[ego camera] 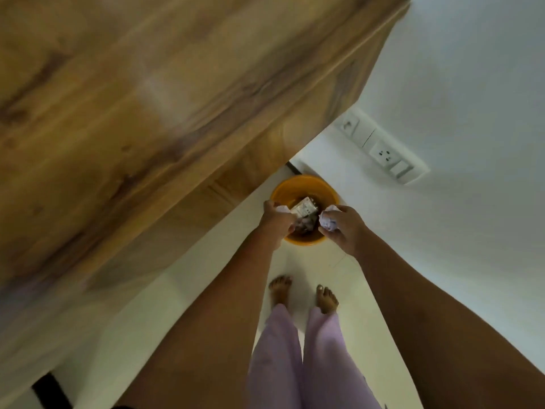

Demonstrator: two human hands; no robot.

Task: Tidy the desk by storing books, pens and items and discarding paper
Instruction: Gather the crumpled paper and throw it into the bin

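An orange waste bin (298, 187) stands on the white floor beside the desk's end, with some crumpled rubbish inside. Both my hands hover over its rim. My left hand (277, 221) grips a crumpled white paper ball (282, 209) at the bin's left side. My right hand (343, 228) grips another crumpled white paper ball (328, 221) at the bin's right side. Neither ball touches the bin's contents, as far as I can tell.
The wooden desk (147, 113) fills the upper left, its end panel close to the bin. A white wall with a socket strip (383, 149) runs on the right. My bare feet (303, 293) stand on the narrow floor strip just before the bin.
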